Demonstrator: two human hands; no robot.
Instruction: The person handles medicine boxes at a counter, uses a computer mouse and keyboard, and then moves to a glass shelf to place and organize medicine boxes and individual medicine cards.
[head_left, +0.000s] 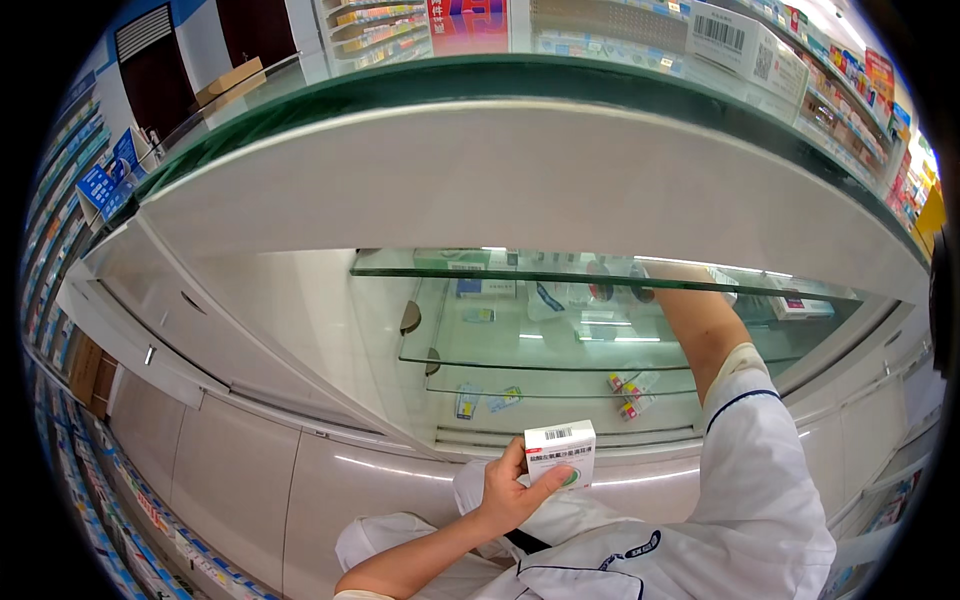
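A small white medicine box (560, 457) with a barcode and a green round mark is held upright in my left hand (517, 484), low in front of my body. My right forearm reaches into a counter cabinet beneath its glass shelf (525, 277); the right hand itself is hidden behind the counter's white front panel and shelf edge. Around that arm lie several boxes: a white box with a purple mark (802, 306) to its right, and a blue and white box (487, 288) to its left. Clear plastic packs (585, 292) lie between.
Lower glass shelves hold small pink and yellow boxes (634, 394) and small blue packs (466, 401). The thick glass counter edge (525, 71) spans above, with a large white carton (746, 52) on top. A sliding door panel (247, 330) stands left. Stocked racks line both sides.
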